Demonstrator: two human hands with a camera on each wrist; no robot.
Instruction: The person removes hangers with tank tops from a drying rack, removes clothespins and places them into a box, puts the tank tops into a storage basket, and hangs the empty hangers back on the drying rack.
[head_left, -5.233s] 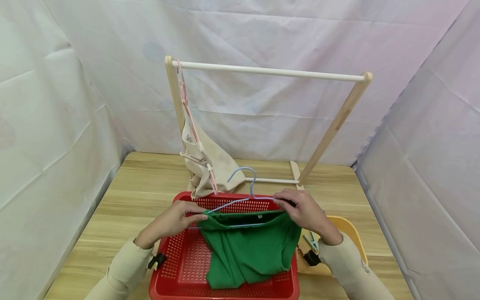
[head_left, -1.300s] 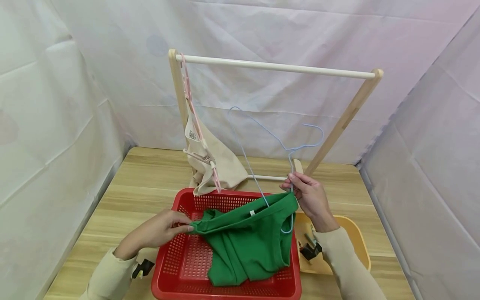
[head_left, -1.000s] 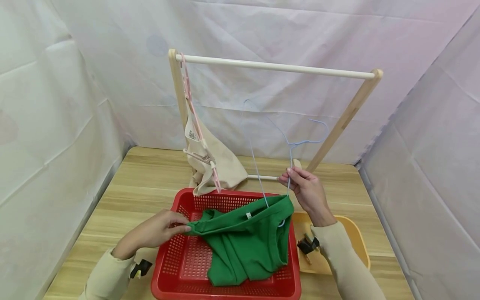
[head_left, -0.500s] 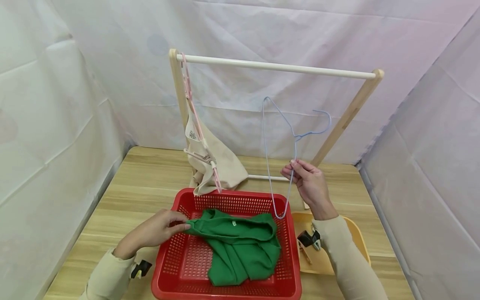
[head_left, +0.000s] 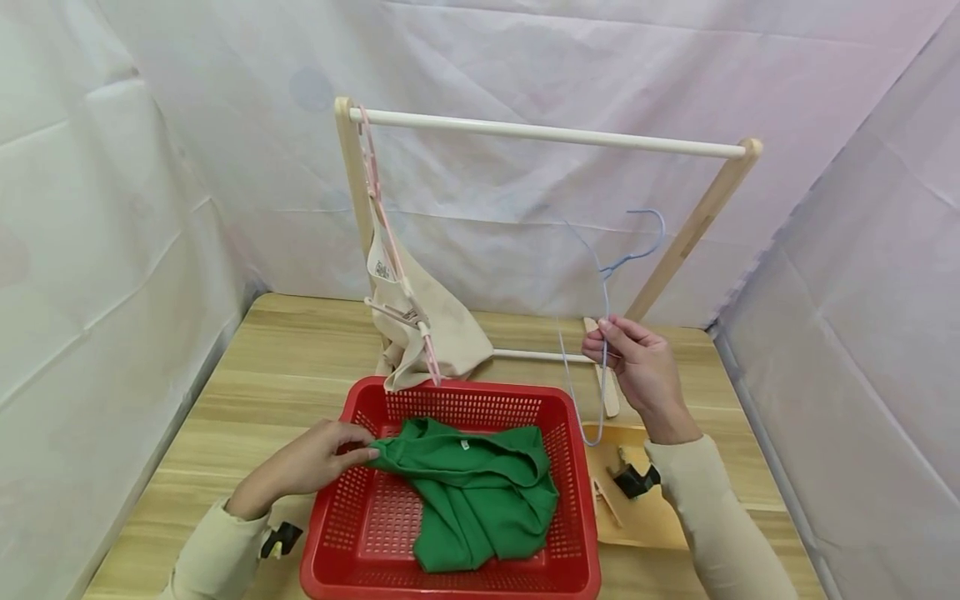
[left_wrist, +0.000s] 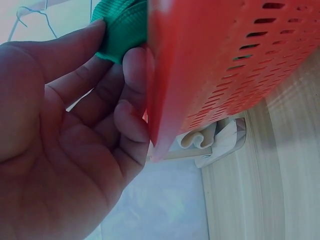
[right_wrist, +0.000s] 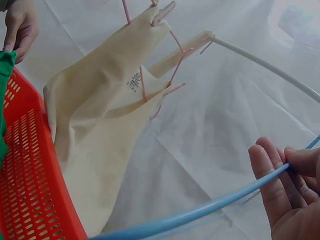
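Observation:
In the head view, green pants (head_left: pixel 487 508) lie bunched in a red basket (head_left: pixel 590 517), waistband opening and small white label facing up. My left hand (head_left: pixel 311 458) pinches the left end of the waistband between thumb and fingers, over the basket's left rim. The left wrist view shows ribbed green fabric (left_wrist: pixel 122 32) at those fingertips. My right hand (head_left: pixel 641 367) pinches one arm of a thin blue clothes hanger (head_left: pixel 621 261) above the basket's right back corner. The hanger is tilted, hook up and to the right, apart from the pants.
Behind the basket stands a wooden rack with a white rail (head_left: pixel 547 133). A pink hanger (head_left: pixel 372 171) with beige cloth (head_left: pixel 442 325) clipped on it hangs at its left end. A yellow tray (head_left: pixel 645 533) holding clothespins (head_left: pixel 609 504) sits right of the basket, partly under my right forearm.
The blue hanger has come out of the pants' waistband, rising and moving right with my right hand. The pants' right side has dropped into the basket. My left hand keeps its pinch.

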